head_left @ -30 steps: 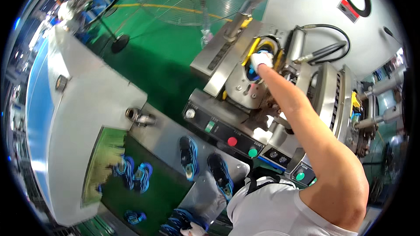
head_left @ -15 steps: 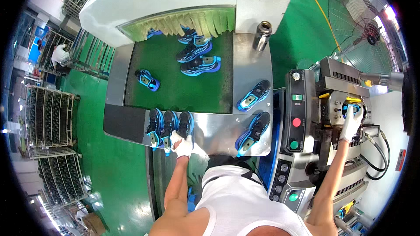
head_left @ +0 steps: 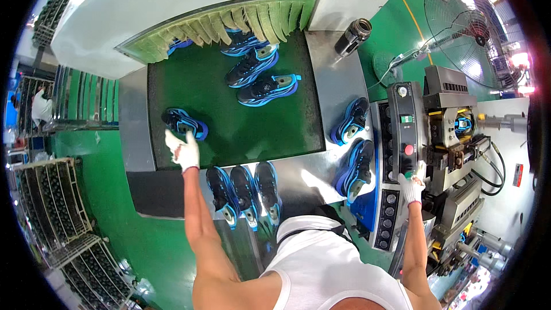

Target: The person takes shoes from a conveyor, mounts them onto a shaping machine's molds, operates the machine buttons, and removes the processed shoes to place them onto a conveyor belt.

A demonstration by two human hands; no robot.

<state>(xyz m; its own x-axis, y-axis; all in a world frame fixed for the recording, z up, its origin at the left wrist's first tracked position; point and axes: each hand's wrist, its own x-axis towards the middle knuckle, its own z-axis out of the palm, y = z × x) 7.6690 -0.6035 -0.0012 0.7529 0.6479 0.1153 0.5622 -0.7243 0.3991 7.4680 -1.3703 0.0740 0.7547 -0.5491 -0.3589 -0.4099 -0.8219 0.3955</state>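
My left hand [head_left: 183, 150], in a white glove, reaches over the conveyor belt [head_left: 275, 132] with thumb and fingers apart. It is right beside a black and blue sneaker [head_left: 185, 123], with no grip on it visible. On the control panel [head_left: 405, 117], my gloved right hand [head_left: 412, 185] rests at the green button [head_left: 409, 175], fingers stretched out and holding nothing. A blue-trimmed shoe [head_left: 462, 124] sits in the pressing machine [head_left: 442, 129] beyond the panel. Three sneakers [head_left: 244, 192] stand side by side on the metal ledge before me.
Two more sneakers [head_left: 357, 169] lie on the ledge at right. Several sneakers [head_left: 270, 90] are on the belt near the fringed curtain [head_left: 229, 23]. A dark flask [head_left: 353, 37] stands at the far right corner. A fan [head_left: 473, 28] and shoe racks [head_left: 51, 201] flank the area.
My left hand has left the row of sneakers and moved forward and left to the one on the belt. My right hand has come back from the shoe in the machine to the panel.
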